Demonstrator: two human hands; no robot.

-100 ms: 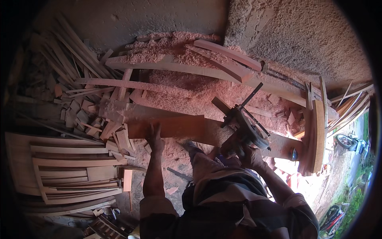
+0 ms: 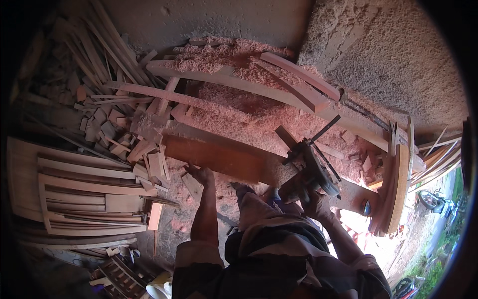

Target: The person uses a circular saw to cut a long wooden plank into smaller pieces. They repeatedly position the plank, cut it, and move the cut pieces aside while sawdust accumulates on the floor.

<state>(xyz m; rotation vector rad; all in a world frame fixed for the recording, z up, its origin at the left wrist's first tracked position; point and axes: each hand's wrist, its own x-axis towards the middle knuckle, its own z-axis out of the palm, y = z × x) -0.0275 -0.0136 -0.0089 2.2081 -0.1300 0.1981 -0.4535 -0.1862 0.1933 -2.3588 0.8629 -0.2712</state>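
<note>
Item: my right hand, fingers wrapped about the rear grip of a power tool, dark, with a rounded guard and projecting bars. Tool held tilted, to the right of the orange-brown board; whether it touches wood, I cannot tell.

Item: my left hand, fingers parted, gripping nothing, at the near edge of the board; contact cannot be told.

Item: the board itself, lying lengthwise in front of me, dusty at its right end.

Item: long plank, dark brown, running rightward beyond the board; whether beneath it or only against it, unclear.

Item: pale vessel, rounded, cut off by the dark rim, nearer than the board and to its left; contents not legible.

Item: wooden frame, left of the board, pale slats nested inside.

Item: offcuts, small blocks heaped beyond the board's left end.

Item: shavings, pinkish, banked behind the board.

Item: curved beam, beyond the board, shavings along its top.

Item: rough wall, behind all, to the board's far right.

Item: motorbike, outdoors, well right of the board.
</note>
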